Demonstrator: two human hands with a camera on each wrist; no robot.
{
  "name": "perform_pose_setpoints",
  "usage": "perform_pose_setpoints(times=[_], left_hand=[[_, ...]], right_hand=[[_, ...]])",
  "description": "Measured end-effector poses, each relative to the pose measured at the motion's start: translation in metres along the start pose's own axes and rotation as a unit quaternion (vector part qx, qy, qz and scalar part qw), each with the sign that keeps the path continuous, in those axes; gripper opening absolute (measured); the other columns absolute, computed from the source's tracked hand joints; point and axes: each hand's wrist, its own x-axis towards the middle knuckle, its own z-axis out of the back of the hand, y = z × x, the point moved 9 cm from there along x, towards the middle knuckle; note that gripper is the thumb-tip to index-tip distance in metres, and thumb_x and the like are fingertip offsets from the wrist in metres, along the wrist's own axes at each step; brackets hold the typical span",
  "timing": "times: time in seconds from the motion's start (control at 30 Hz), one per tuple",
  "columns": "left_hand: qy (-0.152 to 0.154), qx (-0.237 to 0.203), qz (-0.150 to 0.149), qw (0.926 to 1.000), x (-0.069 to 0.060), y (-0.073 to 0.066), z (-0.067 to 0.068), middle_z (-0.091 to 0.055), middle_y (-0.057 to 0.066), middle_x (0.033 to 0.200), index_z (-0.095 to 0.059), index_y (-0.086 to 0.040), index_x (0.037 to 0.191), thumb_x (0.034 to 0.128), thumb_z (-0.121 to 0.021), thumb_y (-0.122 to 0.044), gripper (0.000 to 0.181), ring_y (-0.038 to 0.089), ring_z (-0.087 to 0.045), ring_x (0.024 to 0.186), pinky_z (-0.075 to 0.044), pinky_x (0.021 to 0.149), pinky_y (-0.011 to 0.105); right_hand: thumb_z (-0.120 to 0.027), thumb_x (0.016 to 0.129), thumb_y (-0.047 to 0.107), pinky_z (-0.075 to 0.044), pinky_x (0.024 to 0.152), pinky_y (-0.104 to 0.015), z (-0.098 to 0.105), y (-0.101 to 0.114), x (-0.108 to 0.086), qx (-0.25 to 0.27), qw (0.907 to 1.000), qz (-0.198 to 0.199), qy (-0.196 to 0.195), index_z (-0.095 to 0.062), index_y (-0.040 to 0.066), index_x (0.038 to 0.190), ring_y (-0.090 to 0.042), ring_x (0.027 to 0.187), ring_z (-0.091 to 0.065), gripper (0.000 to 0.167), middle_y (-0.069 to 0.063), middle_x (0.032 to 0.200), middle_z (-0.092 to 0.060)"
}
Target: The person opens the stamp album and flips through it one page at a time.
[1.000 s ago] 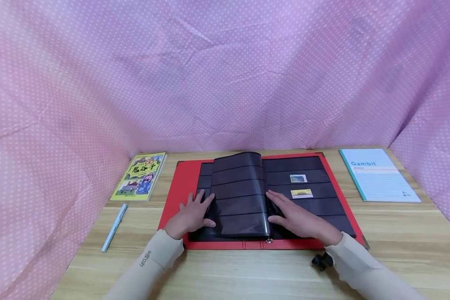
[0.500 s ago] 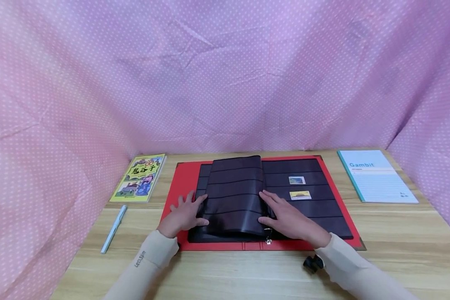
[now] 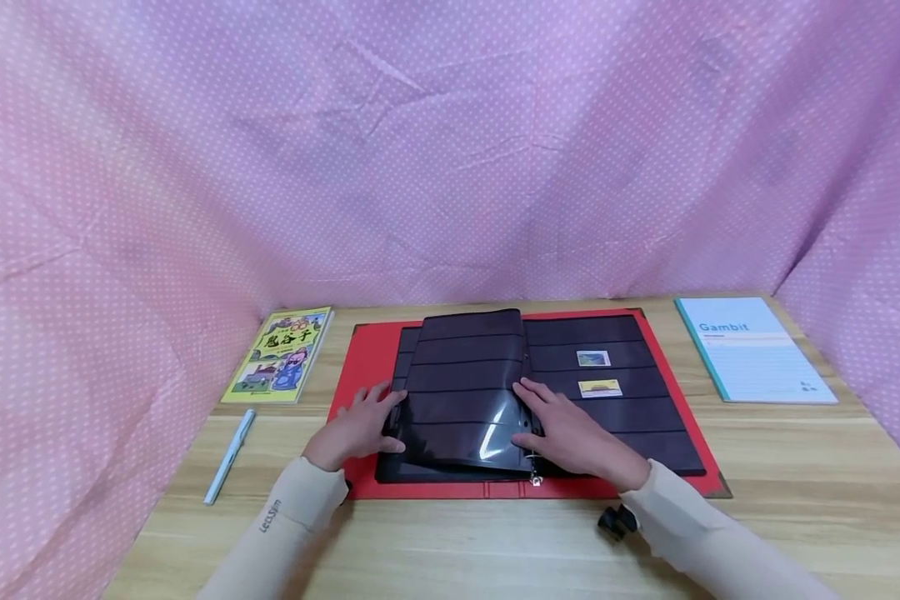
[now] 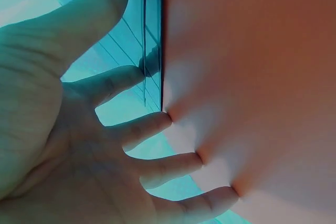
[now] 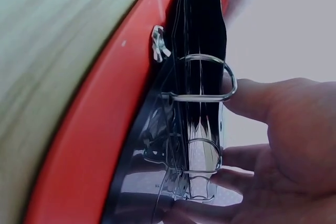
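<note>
A red ring-bound stamp album (image 3: 363,354) lies open on the table. One loose-looking black pocket page (image 3: 465,367) lies over its left side, slightly bowed. My left hand (image 3: 354,429), fingers spread, touches the left edge of that page; in the left wrist view the fingertips meet the red cover (image 4: 252,77). My right hand (image 3: 573,433) rests its fingertips at the page's inner edge, beside the metal rings (image 5: 231,85). On the right-hand page (image 3: 645,412) sit a blue-green stamp (image 3: 593,358) and a yellow stamp (image 3: 601,388).
At the left are a yellow illustrated book (image 3: 277,354) and a light blue pen (image 3: 228,457). A pale notebook (image 3: 757,350) marked Gambit lies at the right. Pink dotted cloth (image 3: 450,150) hangs behind the wooden table (image 3: 450,550).
The bowed page has shifted left and lies flatter, uncovering more of the rings. Both my hands have slid left with it.
</note>
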Motion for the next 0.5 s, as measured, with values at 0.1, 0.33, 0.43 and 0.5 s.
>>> perform_pose_setpoints(times=[0.1, 0.33, 0.43, 0.5], left_hand=[[0.002, 0.008, -0.003, 1.0, -0.0014, -0.0003, 0.0011, -0.024, 0.016, 0.15, -0.04, -0.018, 0.144, 0.0729, -0.081, -0.035, 0.084, 0.043, -0.025, 0.131, -0.031, 0.094, 0.068], [0.0, 0.015, -0.016, 0.9998, -0.0014, -0.0026, 0.0021, -0.027, 0.015, 0.147, -0.04, -0.019, 0.143, 0.0709, -0.083, -0.036, 0.085, 0.04, -0.028, 0.13, -0.036, 0.093, 0.065], [-0.004, 0.013, -0.018, 0.9997, -0.0019, -0.0025, 0.0026, -0.03, 0.014, 0.144, -0.04, -0.019, 0.143, 0.0698, -0.083, -0.035, 0.086, 0.038, -0.03, 0.128, -0.038, 0.092, 0.063], [-0.006, 0.012, -0.019, 0.9997, -0.0022, -0.0026, 0.0031, -0.031, 0.014, 0.143, -0.039, -0.019, 0.143, 0.0693, -0.084, -0.035, 0.088, 0.037, -0.031, 0.127, -0.04, 0.091, 0.062]], right_hand=[[-0.065, 0.089, 0.038, -0.03, 0.1, -0.061, -0.001, 0.001, 0.0005, -0.003, 1.0, 0.006, -0.001, -0.032, 0.01, 0.148, -0.052, 0.129, -0.03, 0.073, -0.01, 0.153, -0.025], [-0.064, 0.09, 0.035, -0.027, 0.101, -0.063, -0.0023, 0.002, -0.0006, 0.002, 1.0, 0.007, 0.002, -0.033, 0.01, 0.148, -0.053, 0.128, -0.029, 0.071, -0.011, 0.153, -0.024], [-0.065, 0.09, 0.034, -0.027, 0.099, -0.066, -0.002, 0.0037, 0.0001, -0.002, 1.0, 0.008, 0.001, -0.033, 0.01, 0.148, -0.054, 0.127, -0.03, 0.07, -0.012, 0.153, -0.025], [-0.065, 0.09, 0.034, -0.027, 0.097, -0.068, -0.0026, 0.004, 0.0005, -0.009, 1.0, 0.003, 0.001, -0.033, 0.011, 0.148, -0.054, 0.127, -0.031, 0.071, -0.011, 0.153, -0.025]])
